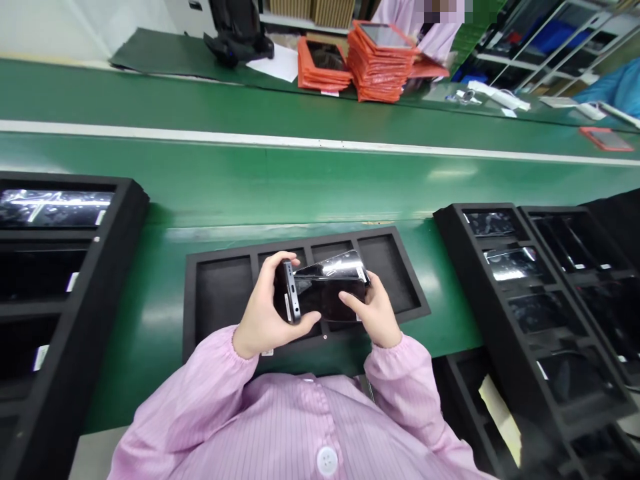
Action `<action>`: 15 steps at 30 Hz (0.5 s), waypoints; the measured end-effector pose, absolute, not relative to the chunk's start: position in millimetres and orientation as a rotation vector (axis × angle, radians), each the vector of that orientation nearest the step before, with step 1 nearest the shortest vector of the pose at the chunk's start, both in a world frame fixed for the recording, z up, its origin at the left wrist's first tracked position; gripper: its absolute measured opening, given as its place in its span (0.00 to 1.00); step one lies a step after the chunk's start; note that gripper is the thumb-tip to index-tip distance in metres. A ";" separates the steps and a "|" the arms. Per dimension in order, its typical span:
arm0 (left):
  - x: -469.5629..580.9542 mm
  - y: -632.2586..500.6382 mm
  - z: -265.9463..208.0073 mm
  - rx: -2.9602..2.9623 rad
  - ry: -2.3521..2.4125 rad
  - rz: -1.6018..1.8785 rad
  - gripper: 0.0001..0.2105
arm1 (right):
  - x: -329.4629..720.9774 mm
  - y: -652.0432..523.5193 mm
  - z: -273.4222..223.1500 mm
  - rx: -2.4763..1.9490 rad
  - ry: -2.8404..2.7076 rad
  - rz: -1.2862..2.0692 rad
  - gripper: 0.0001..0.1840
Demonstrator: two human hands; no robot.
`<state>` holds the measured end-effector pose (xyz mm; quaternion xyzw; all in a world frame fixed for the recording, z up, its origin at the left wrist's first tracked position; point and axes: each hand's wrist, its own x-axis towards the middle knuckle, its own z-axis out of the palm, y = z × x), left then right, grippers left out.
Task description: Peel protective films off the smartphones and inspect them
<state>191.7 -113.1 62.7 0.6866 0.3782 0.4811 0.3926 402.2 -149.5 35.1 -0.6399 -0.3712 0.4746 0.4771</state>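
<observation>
My left hand (263, 320) is wrapped round a dark smartphone (293, 297) tilted up on its side, its edge with the port facing me. My right hand (377, 312) grips the right end of a glossy black smartphone (327, 300), thumb on top. Behind it, at an angle, lies another shiny phone (340, 265); its far end is close to my right fingers. The phones overlap near my left thumb. Below both hands lies a black foam tray (189, 293) divided into compartments. The outer left and right compartments show bare bottoms; the middle ones are partly hidden.
On the left stands a black tray (117, 220) holding phones. More phone-filled trays (493, 300) stand at the right, with a yellowish sheet (501, 417) below them. Across the green bench (225, 180) are stacked orange-cased devices (379, 67) and a person in pink sleeves (450, 33).
</observation>
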 end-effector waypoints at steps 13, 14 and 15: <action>187.3 -114.5 64.1 1.781 0.907 1.246 0.35 | 495.7 -118.1 46.7 -1.574 -0.750 1.095 0.37; 187.4 -114.3 64.1 1.781 0.913 1.242 0.34 | 501.6 -115.6 44.0 -1.584 -0.755 1.100 0.37; 187.5 -114.2 64.2 1.779 0.916 1.236 0.34 | 505.4 -113.5 41.1 -1.593 -0.765 1.109 0.36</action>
